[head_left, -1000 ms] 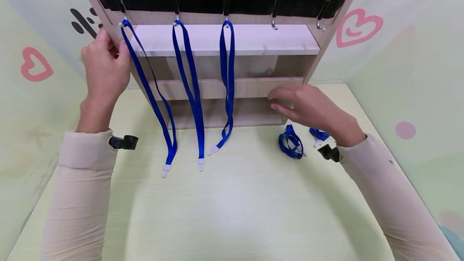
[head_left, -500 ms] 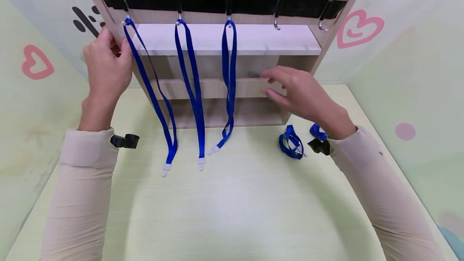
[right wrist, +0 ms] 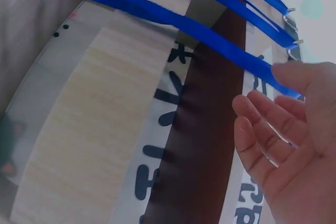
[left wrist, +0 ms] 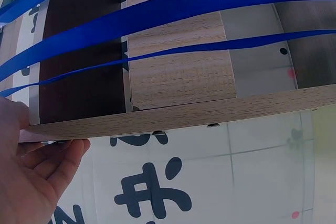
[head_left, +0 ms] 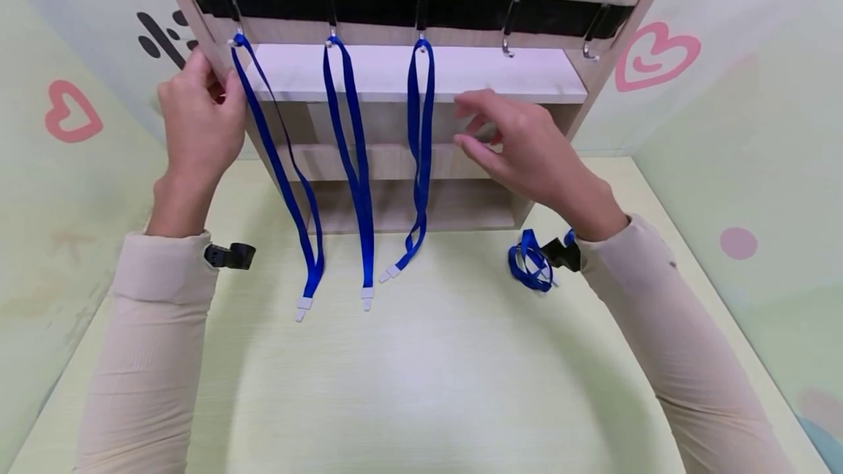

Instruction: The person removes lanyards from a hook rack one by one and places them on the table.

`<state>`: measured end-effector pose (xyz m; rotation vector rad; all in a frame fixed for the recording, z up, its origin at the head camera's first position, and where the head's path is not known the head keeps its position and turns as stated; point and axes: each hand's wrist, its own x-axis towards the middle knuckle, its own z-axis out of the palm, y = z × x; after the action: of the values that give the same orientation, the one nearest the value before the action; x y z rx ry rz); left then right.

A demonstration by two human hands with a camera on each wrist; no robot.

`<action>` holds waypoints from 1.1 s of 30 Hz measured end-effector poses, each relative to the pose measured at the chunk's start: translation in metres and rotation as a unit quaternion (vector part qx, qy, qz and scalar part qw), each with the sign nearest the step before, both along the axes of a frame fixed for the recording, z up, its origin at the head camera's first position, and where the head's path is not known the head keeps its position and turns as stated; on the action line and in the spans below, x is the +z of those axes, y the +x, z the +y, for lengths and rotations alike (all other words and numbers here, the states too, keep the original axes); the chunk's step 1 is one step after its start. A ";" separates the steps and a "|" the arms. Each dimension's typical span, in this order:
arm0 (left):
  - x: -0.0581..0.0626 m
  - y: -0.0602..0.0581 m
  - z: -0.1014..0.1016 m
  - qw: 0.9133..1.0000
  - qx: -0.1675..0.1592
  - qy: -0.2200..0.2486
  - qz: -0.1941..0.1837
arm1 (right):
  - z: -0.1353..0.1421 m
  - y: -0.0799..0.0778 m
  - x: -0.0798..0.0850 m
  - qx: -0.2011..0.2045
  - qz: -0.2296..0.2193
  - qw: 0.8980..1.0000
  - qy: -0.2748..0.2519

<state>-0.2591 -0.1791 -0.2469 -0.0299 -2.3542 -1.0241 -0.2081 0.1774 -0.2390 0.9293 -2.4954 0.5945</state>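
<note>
My left hand grips the left side panel of a wooden shelf rack, thumb in front and fingers behind. Three blue lanyards hang from hooks: the left one beside that hand, the middle one, and the right one. Each ends in a white clip. My right hand is raised before the rack, just right of the third lanyard, with fingers loosely bent and nothing held. In the right wrist view, the thumb overlaps the lanyard strap; contact cannot be told.
Two bare hooks are at the rack's right. A coiled blue lanyard lies on the pale table below the right hand. Another blue lanyard is mostly hidden by the right wrist. Walls stand on both sides.
My right hand has moved up and left, from the rack's lower right towards the third hanging lanyard. The left hand keeps its grip on the side panel. The view has shifted slightly.
</note>
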 end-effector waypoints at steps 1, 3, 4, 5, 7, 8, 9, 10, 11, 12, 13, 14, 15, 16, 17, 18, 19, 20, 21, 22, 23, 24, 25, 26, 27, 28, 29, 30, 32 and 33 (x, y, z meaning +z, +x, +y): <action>0.000 0.000 0.000 1.000 -0.001 0.000 -0.001 | -0.003 0.000 0.002 0.001 0.009 1.000 -0.006; 0.000 0.000 0.000 1.000 -0.003 0.000 0.000 | -0.009 -0.001 0.005 0.000 0.027 0.999 -0.022; 0.000 0.000 0.000 1.000 -0.003 0.000 -0.001 | -0.011 -0.001 0.006 -0.004 0.037 0.999 -0.031; 0.000 0.000 0.000 1.000 -0.003 0.000 -0.002 | -0.015 -0.001 0.008 -0.009 0.046 0.998 -0.039; 0.000 0.000 0.000 1.000 -0.003 -0.002 -0.002 | -0.021 -0.001 0.011 -0.019 0.057 0.997 -0.053; 0.000 0.001 0.001 1.000 -0.002 -0.003 -0.002 | -0.024 -0.001 0.012 -0.025 0.060 0.996 -0.057; 0.000 0.001 0.000 1.000 -0.002 -0.004 -0.002 | -0.027 -0.001 0.013 -0.031 0.062 0.996 -0.059; -0.001 0.001 0.000 1.000 -0.001 -0.004 -0.003 | -0.031 -0.001 0.014 -0.038 0.063 0.996 -0.058; -0.001 0.001 0.001 1.000 -0.001 -0.004 -0.003 | -0.034 -0.001 0.015 -0.044 0.062 0.995 -0.056; -0.001 0.001 0.001 1.000 -0.001 -0.003 -0.004 | -0.038 -0.001 0.016 -0.052 0.062 0.995 -0.052; -0.001 0.001 0.001 1.000 -0.001 -0.002 -0.004 | -0.041 -0.001 0.017 -0.060 0.061 0.995 -0.048; -0.001 0.001 0.000 1.000 0.000 -0.002 -0.004 | -0.045 -0.001 0.017 -0.070 0.058 0.995 -0.046; -0.001 0.001 0.000 1.000 0.000 -0.001 -0.006 | -0.049 -0.002 0.018 -0.081 0.055 0.994 -0.045; -0.002 0.001 0.000 1.000 0.001 0.000 -0.006 | -0.052 -0.002 0.018 -0.093 0.051 0.993 -0.045; -0.002 0.001 0.000 1.000 0.002 0.000 -0.008 | -0.055 -0.003 0.018 -0.106 0.046 0.992 -0.046; -0.002 0.001 0.001 1.000 0.002 -0.001 -0.008 | -0.058 -0.004 0.018 -0.117 0.042 0.991 -0.051; -0.002 0.000 0.001 1.000 0.001 -0.001 -0.008 | -0.060 -0.005 0.018 -0.127 0.037 0.989 -0.057; -0.003 0.000 0.001 1.000 0.001 -0.002 -0.009 | -0.063 -0.005 0.018 -0.139 0.029 0.988 -0.061; -0.003 0.000 0.001 1.000 0.000 -0.002 -0.009 | -0.065 -0.006 0.017 -0.149 0.023 0.987 -0.064; -0.004 0.000 0.002 1.000 -0.001 -0.002 -0.008 | -0.067 -0.007 0.017 -0.156 0.017 0.985 -0.067; -0.004 0.000 0.002 1.000 -0.001 -0.002 -0.007 | -0.069 -0.008 0.017 -0.162 0.014 0.984 -0.069; -0.004 0.000 0.002 1.000 -0.003 -0.002 -0.005 | -0.070 -0.008 0.017 -0.167 0.011 0.983 -0.071; -0.005 0.000 0.002 1.000 -0.004 -0.001 -0.004 | -0.071 -0.009 0.017 -0.171 0.008 0.983 -0.070; -0.005 0.000 0.003 1.000 -0.005 0.000 -0.003 | -0.073 -0.010 0.017 -0.176 0.006 0.982 -0.067; -0.005 0.000 0.003 1.000 -0.007 0.001 -0.001 | -0.074 -0.011 0.017 -0.178 0.008 0.982 -0.066; -0.005 0.000 0.003 1.000 -0.008 0.002 0.001 | -0.075 -0.011 0.017 -0.179 0.009 0.981 -0.067; -0.005 0.000 0.003 1.000 -0.010 0.002 0.002 | -0.075 -0.012 0.017 -0.180 0.012 0.981 -0.068; -0.005 0.000 0.003 1.000 -0.011 0.003 0.003 | -0.076 -0.012 0.017 -0.180 0.014 0.981 -0.069; -0.006 -0.001 0.004 1.000 -0.011 0.003 0.006 | -0.077 -0.013 0.019 -0.180 0.021 0.981 -0.068; -0.006 -0.001 0.003 1.000 -0.010 0.003 0.007 | -0.077 -0.014 0.020 -0.179 0.026 0.981 -0.069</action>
<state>-0.2600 -0.1756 -0.2526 -0.0585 -2.3431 -1.0369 -0.2217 0.1007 -0.2189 0.4240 -2.4539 0.6036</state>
